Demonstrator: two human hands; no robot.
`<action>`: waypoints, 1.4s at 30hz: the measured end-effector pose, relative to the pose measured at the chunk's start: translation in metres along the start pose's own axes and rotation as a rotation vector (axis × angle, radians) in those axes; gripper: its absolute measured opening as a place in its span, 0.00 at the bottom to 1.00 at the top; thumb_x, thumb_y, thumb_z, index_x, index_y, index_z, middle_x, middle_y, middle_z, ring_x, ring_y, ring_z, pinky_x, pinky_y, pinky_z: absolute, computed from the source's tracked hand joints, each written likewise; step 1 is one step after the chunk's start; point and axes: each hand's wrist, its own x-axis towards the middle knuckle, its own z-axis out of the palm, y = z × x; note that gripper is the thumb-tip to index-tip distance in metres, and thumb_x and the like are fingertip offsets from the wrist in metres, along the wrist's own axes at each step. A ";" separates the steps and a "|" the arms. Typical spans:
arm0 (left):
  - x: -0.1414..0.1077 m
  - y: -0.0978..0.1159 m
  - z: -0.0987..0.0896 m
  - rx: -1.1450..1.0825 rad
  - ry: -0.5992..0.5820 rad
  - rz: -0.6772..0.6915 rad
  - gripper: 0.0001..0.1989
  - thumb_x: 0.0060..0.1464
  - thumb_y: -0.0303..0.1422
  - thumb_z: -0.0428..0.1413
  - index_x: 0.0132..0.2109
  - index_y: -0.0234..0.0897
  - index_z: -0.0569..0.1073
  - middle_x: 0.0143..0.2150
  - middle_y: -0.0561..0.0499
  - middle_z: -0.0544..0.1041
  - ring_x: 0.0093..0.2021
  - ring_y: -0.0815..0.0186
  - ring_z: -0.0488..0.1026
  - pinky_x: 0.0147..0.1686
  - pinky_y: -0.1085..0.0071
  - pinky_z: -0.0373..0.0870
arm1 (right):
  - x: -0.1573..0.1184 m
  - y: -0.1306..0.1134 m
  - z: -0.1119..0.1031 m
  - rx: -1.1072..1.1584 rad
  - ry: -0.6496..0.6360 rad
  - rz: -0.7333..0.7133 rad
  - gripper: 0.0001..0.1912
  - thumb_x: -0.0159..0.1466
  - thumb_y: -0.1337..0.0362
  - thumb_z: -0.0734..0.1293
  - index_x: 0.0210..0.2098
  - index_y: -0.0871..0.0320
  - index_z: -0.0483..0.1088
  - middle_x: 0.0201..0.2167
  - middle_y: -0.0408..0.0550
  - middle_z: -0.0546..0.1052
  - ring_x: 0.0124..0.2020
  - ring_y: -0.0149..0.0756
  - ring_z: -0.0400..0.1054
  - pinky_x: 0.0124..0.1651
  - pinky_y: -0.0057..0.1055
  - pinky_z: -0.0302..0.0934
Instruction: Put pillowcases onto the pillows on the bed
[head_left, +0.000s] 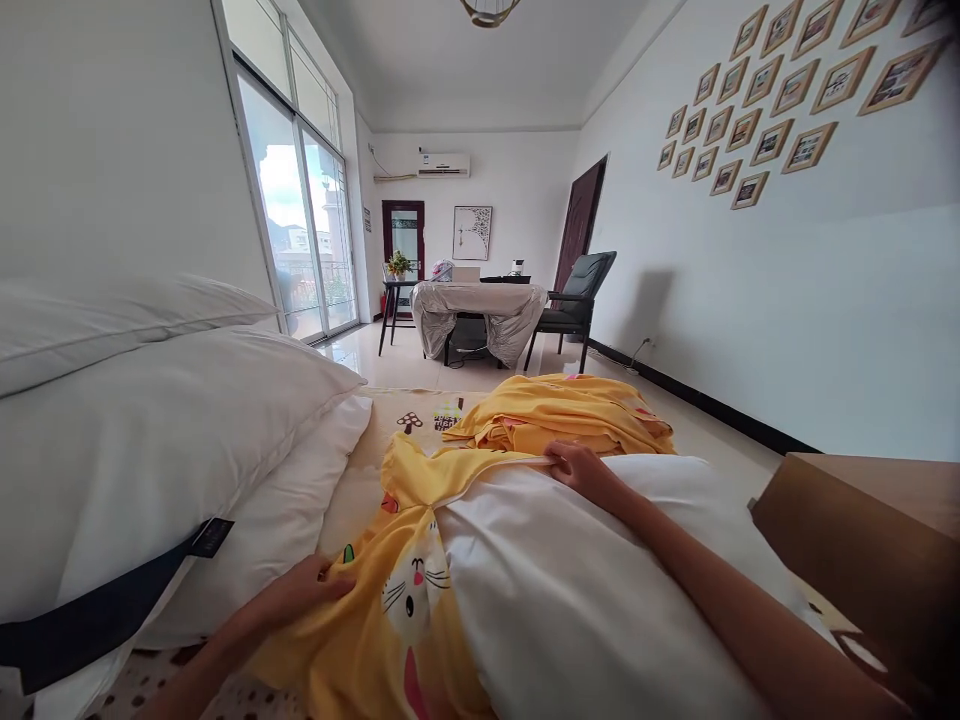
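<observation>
A yellow pillowcase (360, 610) with a white cat print lies partly over a white pillow (570, 590) in the lower middle. My left hand (311, 590) grips the yellow fabric at its left side, the fingers pressed into a fold. Farther up, my right hand (574, 466) pinches the edge of the pillowcase opening at the top of the white pillow. The pillow's right part is outside the yellow fabric and passes under my right forearm. Just beyond my right hand lies a heap of folded yellow cloth (562, 405).
White pillows (187, 430) are stacked on the left, one with a dark band. A cardboard box (862, 540) stands at the right. Beyond are a covered table (480, 300), a dark chair (577, 300) and a plant (399, 264).
</observation>
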 end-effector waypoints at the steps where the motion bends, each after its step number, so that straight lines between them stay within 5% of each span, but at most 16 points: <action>1: 0.001 0.000 -0.001 -0.089 -0.044 0.009 0.25 0.41 0.54 0.55 0.36 0.37 0.74 0.39 0.48 0.79 0.43 0.52 0.74 0.38 0.66 0.67 | 0.000 -0.003 -0.001 0.021 -0.017 0.004 0.10 0.60 0.69 0.56 0.34 0.61 0.68 0.33 0.48 0.74 0.34 0.34 0.66 0.39 0.27 0.57; 7: 0.002 -0.004 -0.027 -0.576 -0.087 0.012 0.31 0.31 0.52 0.62 0.42 0.37 0.76 0.40 0.48 0.80 0.46 0.53 0.74 0.45 0.65 0.70 | 0.004 -0.020 -0.012 0.048 -0.168 -0.041 0.06 0.57 0.63 0.63 0.30 0.59 0.69 0.28 0.43 0.75 0.28 0.31 0.66 0.31 0.24 0.55; 13: -0.008 -0.006 -0.056 -0.659 0.055 0.041 0.29 0.33 0.54 0.63 0.38 0.37 0.76 0.38 0.48 0.80 0.44 0.55 0.76 0.46 0.65 0.70 | 0.014 -0.018 -0.003 -0.168 -0.030 0.079 0.14 0.61 0.74 0.54 0.32 0.65 0.71 0.34 0.62 0.76 0.36 0.42 0.67 0.48 0.39 0.52; 19: 0.012 -0.029 -0.042 0.008 0.204 0.154 0.20 0.48 0.47 0.52 0.38 0.35 0.75 0.40 0.46 0.79 0.46 0.51 0.74 0.46 0.62 0.69 | -0.008 -0.026 -0.004 -0.152 -0.124 0.011 0.13 0.64 0.67 0.57 0.38 0.62 0.73 0.39 0.56 0.75 0.39 0.41 0.69 0.46 0.35 0.56; 23: 0.002 -0.008 -0.015 0.547 0.438 0.116 0.15 0.54 0.30 0.46 0.44 0.32 0.73 0.44 0.38 0.76 0.46 0.50 0.73 0.45 0.57 0.68 | -0.052 -0.037 -0.021 -0.012 -0.180 -0.070 0.21 0.70 0.57 0.51 0.54 0.56 0.68 0.54 0.54 0.71 0.53 0.42 0.65 0.54 0.38 0.55; 24: -0.007 0.006 -0.005 0.668 0.570 0.179 0.16 0.54 0.26 0.45 0.46 0.31 0.73 0.46 0.36 0.75 0.47 0.49 0.72 0.45 0.56 0.68 | -0.066 -0.041 -0.023 0.023 -0.194 -0.087 0.24 0.70 0.53 0.51 0.58 0.55 0.65 0.58 0.53 0.68 0.57 0.44 0.62 0.57 0.40 0.53; 26: -0.025 0.040 0.019 0.770 0.703 0.564 0.18 0.55 0.21 0.43 0.48 0.33 0.71 0.49 0.38 0.74 0.50 0.53 0.71 0.49 0.58 0.66 | -0.094 -0.051 -0.019 0.046 -0.192 -0.113 0.28 0.67 0.47 0.54 0.62 0.51 0.61 0.62 0.53 0.63 0.61 0.48 0.58 0.60 0.45 0.51; 29: -0.045 0.093 0.059 0.775 0.416 1.213 0.14 0.59 0.24 0.45 0.49 0.34 0.69 0.49 0.42 0.73 0.53 0.59 0.68 0.53 0.64 0.63 | -0.134 -0.072 -0.001 -0.016 -0.071 -0.182 0.37 0.60 0.44 0.63 0.66 0.45 0.54 0.65 0.52 0.57 0.64 0.54 0.53 0.60 0.51 0.50; 31: -0.046 0.117 0.080 0.766 0.283 1.359 0.09 0.60 0.28 0.47 0.45 0.35 0.69 0.45 0.44 0.74 0.48 0.62 0.69 0.50 0.66 0.63 | -0.156 -0.086 0.015 -0.095 0.011 -0.281 0.42 0.58 0.45 0.65 0.68 0.43 0.47 0.65 0.49 0.56 0.63 0.53 0.54 0.57 0.50 0.53; 33: -0.039 0.129 0.093 0.766 0.209 1.366 0.06 0.60 0.30 0.48 0.39 0.36 0.69 0.39 0.47 0.74 0.43 0.64 0.69 0.47 0.67 0.64 | -0.173 -0.098 0.028 -0.226 0.105 -0.392 0.39 0.61 0.49 0.63 0.68 0.44 0.45 0.64 0.47 0.59 0.60 0.49 0.59 0.51 0.45 0.58; 37: -0.025 0.130 0.097 0.763 0.126 1.248 0.08 0.59 0.35 0.51 0.34 0.36 0.67 0.37 0.49 0.72 0.41 0.64 0.69 0.48 0.66 0.62 | -0.181 -0.105 0.043 -0.516 0.368 -0.426 0.27 0.66 0.64 0.56 0.65 0.49 0.56 0.60 0.48 0.66 0.57 0.46 0.62 0.50 0.43 0.56; 42: -0.031 0.132 0.084 0.799 0.136 1.140 0.12 0.54 0.41 0.56 0.39 0.36 0.72 0.43 0.47 0.72 0.46 0.61 0.67 0.53 0.62 0.58 | -0.138 -0.090 0.041 -0.463 0.316 -0.519 0.23 0.68 0.68 0.55 0.61 0.51 0.61 0.54 0.52 0.72 0.51 0.42 0.66 0.48 0.40 0.58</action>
